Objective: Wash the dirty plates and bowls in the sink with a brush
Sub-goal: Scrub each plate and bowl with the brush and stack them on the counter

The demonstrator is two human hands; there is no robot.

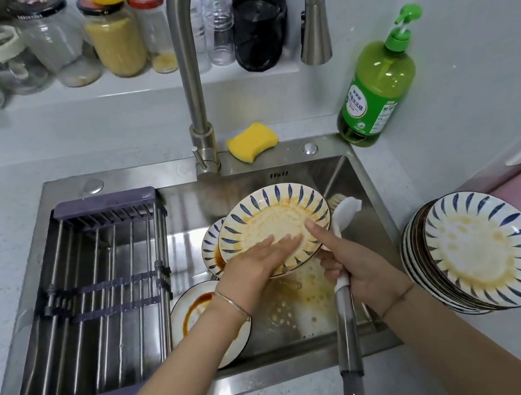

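Slip risk: greasy plate (273,219) over sink (215,384).
Left hand (256,260) pressed flat, fingers straight, on tilted plate; right hand (359,270) gripped brush (345,321) at its rim. Grease could let it drop onto plates below (194,304).

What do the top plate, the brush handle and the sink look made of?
Plate: probably glazed ceramic, glossy with painted blue strokes. Brush handle: plastic, translucent grey, white at the neck. Sink: brushed stainless steel, grey with soft reflections.
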